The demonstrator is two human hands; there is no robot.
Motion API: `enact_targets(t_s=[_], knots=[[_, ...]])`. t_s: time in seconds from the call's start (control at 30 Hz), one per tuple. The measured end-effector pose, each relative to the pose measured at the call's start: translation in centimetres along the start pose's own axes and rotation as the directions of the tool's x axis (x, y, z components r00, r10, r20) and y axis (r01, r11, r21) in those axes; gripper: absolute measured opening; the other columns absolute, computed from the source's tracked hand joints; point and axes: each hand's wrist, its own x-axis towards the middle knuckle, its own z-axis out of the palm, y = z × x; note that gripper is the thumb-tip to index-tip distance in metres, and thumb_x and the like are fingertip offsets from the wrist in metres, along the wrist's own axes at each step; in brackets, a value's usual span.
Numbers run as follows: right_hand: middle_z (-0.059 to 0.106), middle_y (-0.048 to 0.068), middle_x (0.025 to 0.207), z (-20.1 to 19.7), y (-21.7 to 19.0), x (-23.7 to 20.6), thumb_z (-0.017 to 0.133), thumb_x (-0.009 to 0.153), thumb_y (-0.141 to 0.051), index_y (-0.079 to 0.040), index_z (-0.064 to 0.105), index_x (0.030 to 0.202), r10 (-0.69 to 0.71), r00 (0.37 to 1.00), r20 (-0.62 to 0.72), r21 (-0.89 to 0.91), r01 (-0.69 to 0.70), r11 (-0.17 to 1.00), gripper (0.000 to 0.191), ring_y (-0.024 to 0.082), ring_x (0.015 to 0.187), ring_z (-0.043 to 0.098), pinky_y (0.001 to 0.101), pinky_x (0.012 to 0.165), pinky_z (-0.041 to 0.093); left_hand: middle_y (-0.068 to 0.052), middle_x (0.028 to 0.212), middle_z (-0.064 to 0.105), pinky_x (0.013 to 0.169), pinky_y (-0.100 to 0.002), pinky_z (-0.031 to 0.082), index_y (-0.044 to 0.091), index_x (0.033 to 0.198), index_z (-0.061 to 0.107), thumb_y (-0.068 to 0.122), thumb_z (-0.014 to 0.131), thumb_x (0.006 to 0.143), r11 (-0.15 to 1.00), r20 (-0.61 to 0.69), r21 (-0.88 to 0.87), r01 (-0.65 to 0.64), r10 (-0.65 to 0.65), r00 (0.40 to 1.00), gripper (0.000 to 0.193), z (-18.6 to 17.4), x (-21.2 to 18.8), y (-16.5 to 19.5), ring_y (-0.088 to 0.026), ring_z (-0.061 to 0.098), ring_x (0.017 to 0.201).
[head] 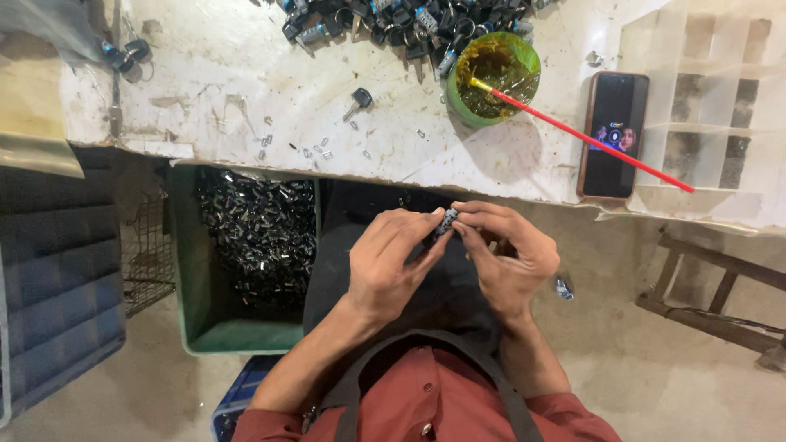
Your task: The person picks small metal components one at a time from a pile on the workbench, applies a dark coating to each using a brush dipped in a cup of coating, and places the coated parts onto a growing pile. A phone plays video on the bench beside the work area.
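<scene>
A small lock cylinder, dark-bodied with a silvery, ridged end, is pinched between the fingertips of both hands just below the edge of a worn white workbench. The left hand is curled closed around the cylinder's lower end; the right hand is closed on its upper end with thumb and forefinger, the remaining fingers bent inward.

To the left, under the bench, a green plastic crate is seen partly filled with a heap of small dark and silvery metal parts. On the bench, a green bowl is shown holding yellowish-brown grease, with a red stick resting in it and reaching out across a dark smartphone. A pile of similar cylinders and keys is spread along the far edge, and a white compartment tray is set at the right.
</scene>
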Motion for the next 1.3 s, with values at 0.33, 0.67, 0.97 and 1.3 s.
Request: enact_targets(t_s=[0.33,0.67,0.97,1.3], knots=[[0.073,0.013,0.095,-1.3,3.4,2.4,0.077,0.094,0.007,0.0,0.065,0.102,0.266,0.963,0.04,0.145,-0.269,0.952,0.016,0.006,0.08,0.067,0.0192,0.067,0.052,-0.012,0.111,0.074,0.085,-0.035,0.06,0.0,0.122,0.066,0.002,0.084,0.088,0.999,0.041,-0.024,0.038,-0.037,0.998,0.039,0.8,1.3,-2.4,-0.027,0.072,0.095],[0.068,0.018,0.1,-2.1,2.4,7.0,0.047,0.118,-0.019,-0.001,0.058,0.119,0.134,0.926,-0.353,0.385,0.013,0.923,0.022,0.009,0.055,0.05,0.0233,0.044,0.037,-0.013,0.104,0.074,0.083,-0.033,0.058,0.004,0.126,0.068,-0.002,0.074,0.095,0.982,0.139,-0.051,0.182,-0.174,0.975,0.032,0.3,4.6,-3.9,-0.026,0.072,0.091],[0.067,0.015,0.09,-4.9,4.4,1.4,0.05,0.111,-0.023,0.0,0.06,0.112,0.475,0.848,-0.235,0.671,-0.212,0.711,0.025,0.009,0.05,0.039,0.0232,0.041,0.027,-0.009,0.097,0.073,0.077,-0.029,0.058,0.003,0.116,0.073,0.002,0.085,0.086,0.953,0.064,-0.128,0.274,-0.268,0.961,0.033,-0.4,4.1,-2.1,-0.019,0.072,0.084],[0.064,0.014,0.084,-4.3,3.7,0.4,0.048,0.113,-0.02,-0.001,0.059,0.107,0.321,0.869,-0.377,0.522,-0.087,0.848,0.022,0.01,0.046,0.039,0.0229,0.037,0.027,-0.009,0.094,0.072,0.074,-0.029,0.057,0.003,0.117,0.072,0.0,0.086,0.086,0.962,0.021,-0.147,0.231,-0.23,0.973,0.034,-1.4,3.2,-1.2,-0.018,0.07,0.081]])
